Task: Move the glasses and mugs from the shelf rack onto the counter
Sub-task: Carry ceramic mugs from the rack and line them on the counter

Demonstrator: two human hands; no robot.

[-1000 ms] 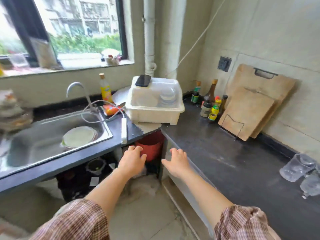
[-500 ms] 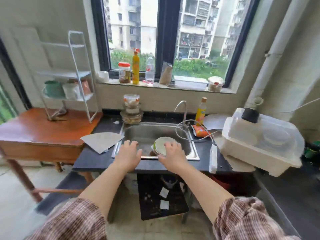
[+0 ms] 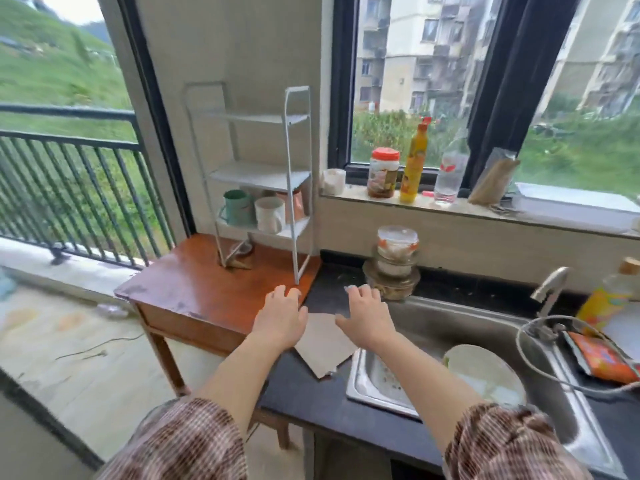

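Mugs (image 3: 256,212) on shelf rack (image 3: 258,174), 11 o'clock from both hands; left hand (image 3: 280,317) nearer than right hand (image 3: 367,316). Each grip open, empty.

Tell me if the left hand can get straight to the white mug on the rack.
Probably yes. The left hand is empty and open, hovering over the wooden table's near edge. The white mug stands at the open front of the rack's lowest shelf, beside the green mug, with nothing between hand and mug.
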